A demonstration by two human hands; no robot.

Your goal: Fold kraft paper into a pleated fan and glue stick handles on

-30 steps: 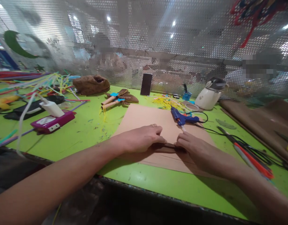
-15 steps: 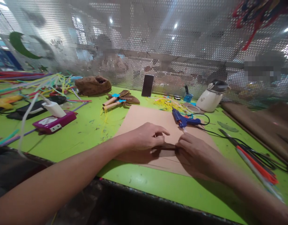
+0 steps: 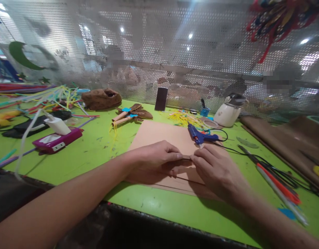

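Note:
Between my two hands is a narrow dark brown strip (image 3: pixel 186 159), perhaps folded paper, held just above a tan cardboard sheet (image 3: pixel 155 133). My left hand (image 3: pixel 161 154) pinches its left end, thumb along the top edge. Its right end is gripped by the fingertips of my right hand (image 3: pixel 213 166). Much of the strip is hidden by the fingers. A blue hot glue gun (image 3: pixel 200 135) lies on the cardboard just beyond my right hand, with a pale glue stick at its near end.
On the green table (image 3: pixel 97 155), a purple power strip (image 3: pixel 58 140) stands left. Orange-handled scissors (image 3: pixel 275 181) and a black cord lie right, near brown sheet material (image 3: pixel 281 141). Behind are a phone (image 3: pixel 161 99), a white jug (image 3: pixel 229 110), yellow shreds (image 3: pixel 182 118) and brown leaf-like pieces with tubes (image 3: pixel 130 116).
My left hand's fingers, raised and apart before, have closed on the strip's left end. The strip has risen slightly off the cardboard, and the hands are closer together. The view has shifted a little.

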